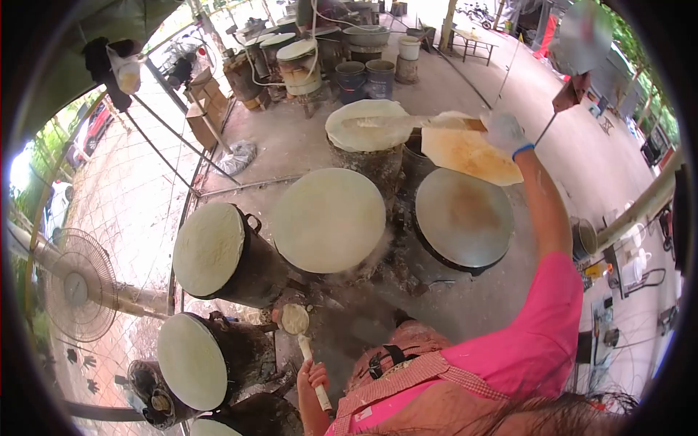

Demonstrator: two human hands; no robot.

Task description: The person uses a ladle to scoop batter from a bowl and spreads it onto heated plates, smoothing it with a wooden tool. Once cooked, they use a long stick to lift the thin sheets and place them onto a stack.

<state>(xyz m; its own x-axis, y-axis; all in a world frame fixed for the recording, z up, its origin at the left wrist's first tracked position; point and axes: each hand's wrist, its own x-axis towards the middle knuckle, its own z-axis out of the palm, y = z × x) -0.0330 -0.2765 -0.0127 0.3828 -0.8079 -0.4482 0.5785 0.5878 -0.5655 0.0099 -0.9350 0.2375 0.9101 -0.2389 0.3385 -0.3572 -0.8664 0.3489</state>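
Left hand (314,378) is closed around the ladle (295,319) by its handle. Gloved right hand (504,132) clasps a stick (392,122) carrying the thin sheet (469,154), which hangs over the far edge of the bare steamer (464,216). If the stick tilts, the sheet may slide off or tear.

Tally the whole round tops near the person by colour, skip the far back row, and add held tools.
Pale tops: 4
Grey top: 1
Ladle in left hand: 1
Stick in right hand: 1
Total: 7
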